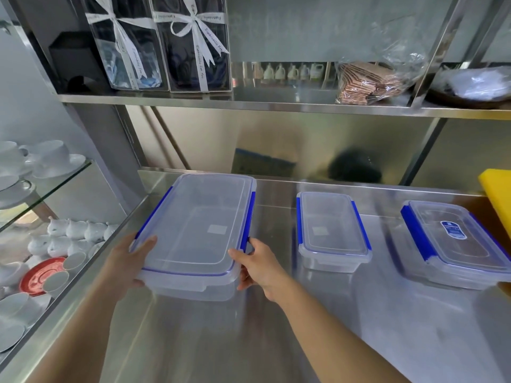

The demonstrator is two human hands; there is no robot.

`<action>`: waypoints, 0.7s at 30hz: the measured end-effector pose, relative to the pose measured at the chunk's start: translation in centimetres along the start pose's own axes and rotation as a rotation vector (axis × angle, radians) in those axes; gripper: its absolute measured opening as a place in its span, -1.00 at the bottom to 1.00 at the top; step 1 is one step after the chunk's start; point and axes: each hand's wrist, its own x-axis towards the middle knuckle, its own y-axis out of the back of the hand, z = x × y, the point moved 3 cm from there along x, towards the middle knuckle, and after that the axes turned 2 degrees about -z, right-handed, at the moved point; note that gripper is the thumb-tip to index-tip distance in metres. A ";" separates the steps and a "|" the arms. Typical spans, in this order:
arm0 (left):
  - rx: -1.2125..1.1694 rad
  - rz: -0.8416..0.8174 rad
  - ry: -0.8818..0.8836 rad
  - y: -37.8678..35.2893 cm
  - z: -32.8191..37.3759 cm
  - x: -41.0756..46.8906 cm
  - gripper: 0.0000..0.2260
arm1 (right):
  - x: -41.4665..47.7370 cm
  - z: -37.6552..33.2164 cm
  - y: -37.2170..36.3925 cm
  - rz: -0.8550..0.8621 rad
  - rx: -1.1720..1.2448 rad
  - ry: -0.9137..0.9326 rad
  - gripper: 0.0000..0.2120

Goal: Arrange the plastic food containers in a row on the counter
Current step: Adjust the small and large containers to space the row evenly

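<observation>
Three clear plastic containers with blue clip lids stand on the steel counter (276, 327). The large container (196, 230) is at the left. My left hand (130, 261) grips its near left corner and my right hand (254, 264) grips its near right corner by the blue clip. A small container (331, 230) stands in the middle, apart from the large one. A third container (456, 241) with a blue label on its lid sits at the right, turned at an angle.
A yellow board (497, 194) leans at the far right, close to the labelled container. The steel shelf (276, 103) above carries ribboned gift boxes (166, 42) and a bag of napkins (370, 81). Left of the counter, glass shelves hold white cups (49, 156) and a red saucer (41, 275).
</observation>
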 end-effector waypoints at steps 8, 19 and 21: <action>0.030 0.015 0.012 0.1 -0.8 1.0 -0.68 | 0.0 -0.1 0.3 0.011 -0.053 0.014 -0.41; 0.057 0.029 0.013 0.2 -1.6 1.5 -0.55 | 0.2 0.2 0.4 0.002 -0.064 0.025 -0.41; 0.052 0.024 0.015 0.1 -1.6 1.5 -0.55 | 0.4 0.4 0.5 0.005 -0.065 0.030 -0.41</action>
